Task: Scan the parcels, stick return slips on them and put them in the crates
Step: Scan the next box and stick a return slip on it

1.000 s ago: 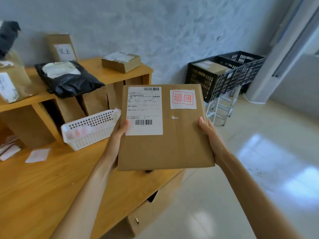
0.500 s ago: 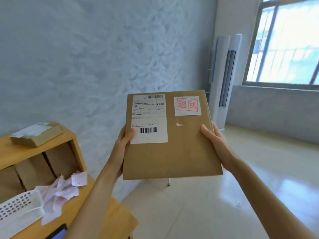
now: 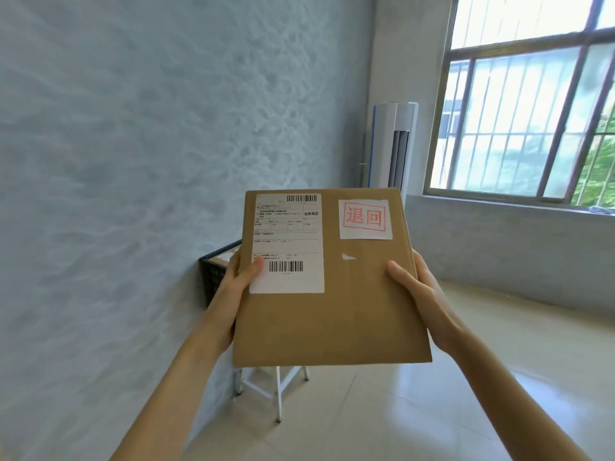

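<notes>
Flat brown parcel (image 3: pixel 329 294) held in the air face-up, left hand (image 3: pixel 233 294) gripping its left edge, thumb on the shipping label (image 3: pixel 288 242); right hand (image 3: pixel 422 294) gripping the right edge, fingers under, thumb on top. Long axis runs away from the person, label text upright. Red return slip (image 3: pixel 365 218) at far right corner. Black crate (image 3: pixel 216 274) just beyond the left fingers, mostly hidden, on a white stand (image 3: pixel 276 387). Wall (image 3: pixel 116 194) close on the left; open floor (image 3: pixel 466 377) on the right.
</notes>
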A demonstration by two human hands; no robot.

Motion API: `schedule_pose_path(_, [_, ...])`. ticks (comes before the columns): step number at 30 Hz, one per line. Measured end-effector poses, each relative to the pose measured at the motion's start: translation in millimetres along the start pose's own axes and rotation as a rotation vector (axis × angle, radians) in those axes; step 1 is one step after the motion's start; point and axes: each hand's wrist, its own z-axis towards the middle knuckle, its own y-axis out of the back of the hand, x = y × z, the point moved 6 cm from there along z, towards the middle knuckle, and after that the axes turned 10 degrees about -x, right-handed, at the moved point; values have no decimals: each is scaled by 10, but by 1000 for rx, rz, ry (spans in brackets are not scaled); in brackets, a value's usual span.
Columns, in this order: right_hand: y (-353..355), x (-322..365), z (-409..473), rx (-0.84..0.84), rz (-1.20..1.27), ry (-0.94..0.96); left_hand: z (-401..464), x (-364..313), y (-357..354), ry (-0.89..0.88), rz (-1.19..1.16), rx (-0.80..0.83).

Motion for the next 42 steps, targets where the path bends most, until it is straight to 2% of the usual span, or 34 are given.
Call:
schedule_pose_path(4, [123,-294,791,-53,-11,4,879,281,-271,28,-11,31])
schedule_pose_path(12, [514,-380,2515,-150,-57,66,2735,473,-1147,9,-14,79])
schedule_pose_path(21, [1625,-1289,3920,-274,-78,-51,4261,1599,-2391,139,0,155])
schedule_pose_path(27, [2188,-1722,5241,-245,-104,-34,5372,2160,-3066,153,14,100])
schedule_pose_path(31, [2326,-1919,6155,-169,-100,-64,6062,2348,-3331,150,32,51])
schedule_pose_path(42, [1604,-3050,8330,69,-90,-184,7883,3006,-2844,179,33,-205])
